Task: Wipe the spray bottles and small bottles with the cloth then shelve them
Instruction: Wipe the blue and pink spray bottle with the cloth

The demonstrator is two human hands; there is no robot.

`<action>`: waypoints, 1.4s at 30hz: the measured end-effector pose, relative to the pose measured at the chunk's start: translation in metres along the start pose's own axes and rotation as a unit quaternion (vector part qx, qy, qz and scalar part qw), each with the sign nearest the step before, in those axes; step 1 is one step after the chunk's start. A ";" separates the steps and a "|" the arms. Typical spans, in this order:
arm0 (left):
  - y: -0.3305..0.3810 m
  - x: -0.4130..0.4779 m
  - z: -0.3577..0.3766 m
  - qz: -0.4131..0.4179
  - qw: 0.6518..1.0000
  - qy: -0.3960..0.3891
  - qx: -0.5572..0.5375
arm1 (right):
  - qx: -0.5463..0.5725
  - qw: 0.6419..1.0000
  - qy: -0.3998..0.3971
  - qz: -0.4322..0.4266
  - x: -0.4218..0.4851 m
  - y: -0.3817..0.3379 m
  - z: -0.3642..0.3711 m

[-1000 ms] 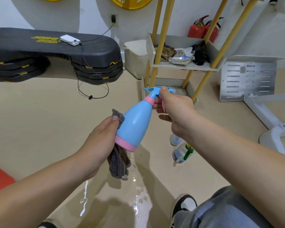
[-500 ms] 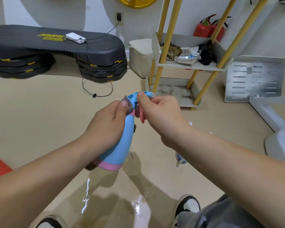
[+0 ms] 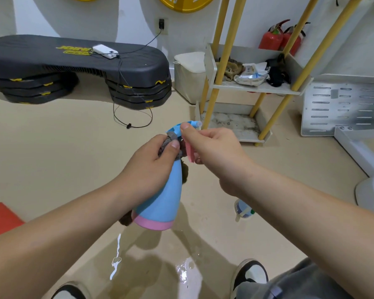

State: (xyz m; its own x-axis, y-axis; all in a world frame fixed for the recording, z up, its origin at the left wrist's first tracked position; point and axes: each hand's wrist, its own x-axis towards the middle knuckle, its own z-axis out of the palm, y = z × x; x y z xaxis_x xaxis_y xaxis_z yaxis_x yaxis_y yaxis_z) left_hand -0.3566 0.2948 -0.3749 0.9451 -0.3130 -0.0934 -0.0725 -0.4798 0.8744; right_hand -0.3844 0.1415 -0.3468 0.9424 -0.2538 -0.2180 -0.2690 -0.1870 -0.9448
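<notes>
**Cloth moved up to the bottle neck**

Head view. Since a second ago, my left hand (image 3: 151,169) has carried the cloth (image 3: 167,145) from the pink base of the spray bottle (image 3: 164,201) up to its neck. The bottle has swung from a slant to nearly upright, with its base toward me.

- Left hand: grips the cloth wrapped round the neck, thumb on top. Dark cloth ends show beside the bottle body and below the base.
- Right hand (image 3: 214,149): pinches the spray head, thumb on top near the nozzle, fingers curled behind the pink trigger (image 3: 190,152).
- Spray bottle: held in the air between both hands, above the wet floor (image 3: 52,158).
- Small bottle (image 3: 243,209): on the floor, partly hidden by my right forearm.
- Rack (image 3: 255,88): stands beyond my hands; its middle shelf holds rags and packets.
</notes>
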 end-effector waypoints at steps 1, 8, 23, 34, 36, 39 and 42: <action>0.001 0.001 -0.003 -0.026 0.999 -0.010 -0.042 | 0.002 1.000 -0.018 0.005 0.001 -0.001 -0.004; 0.014 0.002 -0.019 -0.121 0.944 -0.142 -0.274 | 0.008 0.997 -0.071 0.041 0.012 0.011 -0.020; 0.002 0.000 -0.018 -0.124 0.962 -0.088 -0.227 | 0.029 0.999 -0.010 0.015 0.013 0.011 -0.028; 0.019 -0.020 -0.005 0.075 0.992 -0.072 -0.078 | 0.015 0.997 0.064 0.030 0.017 0.010 -0.025; 0.017 -0.026 0.002 0.180 0.979 -0.085 0.046 | 0.042 0.997 0.065 0.030 0.015 0.008 -0.021; 0.004 -0.023 0.012 0.242 0.951 -0.063 0.184 | 0.074 0.994 0.065 0.042 0.015 0.008 -0.015; -0.002 -0.017 0.017 0.232 0.947 0.001 0.223 | 0.062 0.996 0.052 0.049 0.014 0.006 -0.010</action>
State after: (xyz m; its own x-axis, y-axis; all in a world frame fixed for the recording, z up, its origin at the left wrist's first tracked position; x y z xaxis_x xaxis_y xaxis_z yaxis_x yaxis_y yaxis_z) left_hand -0.3775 0.2875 -0.3833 0.7797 -0.5730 0.2525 -0.6063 -0.5899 0.5333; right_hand -0.3746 0.1276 -0.3536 0.8850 -0.3634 -0.2911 -0.3269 -0.0398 -0.9442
